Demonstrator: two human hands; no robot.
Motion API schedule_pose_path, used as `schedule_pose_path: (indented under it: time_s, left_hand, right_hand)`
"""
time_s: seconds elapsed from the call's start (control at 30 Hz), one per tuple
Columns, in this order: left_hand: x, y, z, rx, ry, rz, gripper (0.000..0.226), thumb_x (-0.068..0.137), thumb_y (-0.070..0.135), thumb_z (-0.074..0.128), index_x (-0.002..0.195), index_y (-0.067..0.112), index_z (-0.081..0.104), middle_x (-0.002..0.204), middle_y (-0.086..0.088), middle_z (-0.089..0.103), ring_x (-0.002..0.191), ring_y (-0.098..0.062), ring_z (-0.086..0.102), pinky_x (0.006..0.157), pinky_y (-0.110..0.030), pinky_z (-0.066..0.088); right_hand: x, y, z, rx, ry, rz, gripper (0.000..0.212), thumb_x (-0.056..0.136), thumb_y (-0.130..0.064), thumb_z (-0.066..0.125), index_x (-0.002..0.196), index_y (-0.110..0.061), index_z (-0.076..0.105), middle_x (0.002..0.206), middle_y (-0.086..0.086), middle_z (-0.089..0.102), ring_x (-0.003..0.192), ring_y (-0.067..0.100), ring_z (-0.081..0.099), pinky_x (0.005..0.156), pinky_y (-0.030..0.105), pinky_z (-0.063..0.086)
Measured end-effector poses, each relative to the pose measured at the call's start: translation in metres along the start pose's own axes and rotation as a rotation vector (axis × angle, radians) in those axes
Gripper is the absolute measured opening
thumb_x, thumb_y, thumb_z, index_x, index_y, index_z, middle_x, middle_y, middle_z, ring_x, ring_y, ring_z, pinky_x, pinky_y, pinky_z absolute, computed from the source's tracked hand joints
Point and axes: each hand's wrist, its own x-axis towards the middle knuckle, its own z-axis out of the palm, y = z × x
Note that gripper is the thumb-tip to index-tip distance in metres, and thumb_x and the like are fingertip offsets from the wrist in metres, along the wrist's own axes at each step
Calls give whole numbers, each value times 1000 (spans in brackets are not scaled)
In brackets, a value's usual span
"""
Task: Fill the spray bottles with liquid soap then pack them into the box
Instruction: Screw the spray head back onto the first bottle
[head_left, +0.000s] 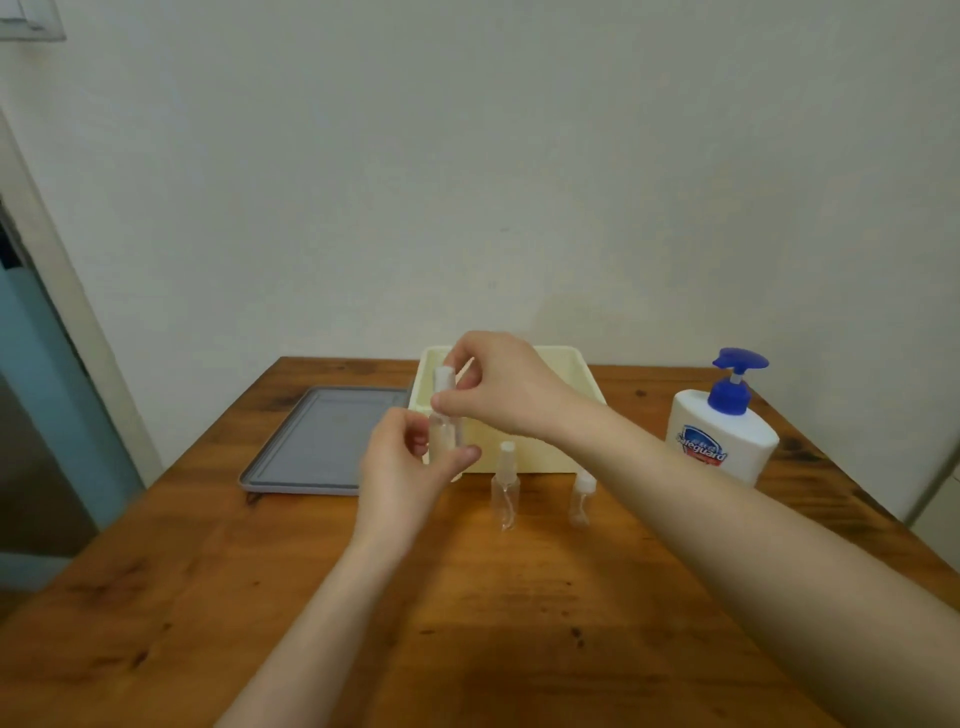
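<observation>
A clear spray bottle is held upright above the table in front of the cream box. My left hand grips its body. My right hand pinches its white spray head from above. Two more clear spray bottles stand on the table in front of the box: a taller one and a shorter one. A white liquid soap pump bottle with a blue pump stands to the right of the box.
A grey lid or tray lies flat to the left of the box. The wooden table ends at the wall behind the box. A doorway and a blue panel are at the far left.
</observation>
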Motion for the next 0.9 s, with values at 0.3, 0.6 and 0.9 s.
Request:
schedule_pose_path:
  time_s: [0.3,0.6,0.9]
  left_hand:
    - [5,-52,17,109,-50,-126,38,65,21,81,80,15,46,72,4,48,66,-12,44,60,-22,39]
    - [13,-72,31,183,-72,-168,40,65,19,80,82,11,44,74,-1,49,64,-11,44,55,-20,34]
    - [15,-71,34,227,-104,-174,40,66,23,80,86,13,46,77,0,50,67,-11,47,55,-18,32]
  right_hand:
    - [17,30,39,-218,-168,41,23,75,-20,67,93,-6,64,93,8,69,87,24,63,76,39,51]
    - [26,46,60,-349,-172,33,24,79,-23,60,96,-7,67,94,9,70,88,27,64,73,37,49]
    - [26,52,48,-266,-222,46,33,84,-28,61,112,-11,61,107,4,67,99,22,60,84,39,51]
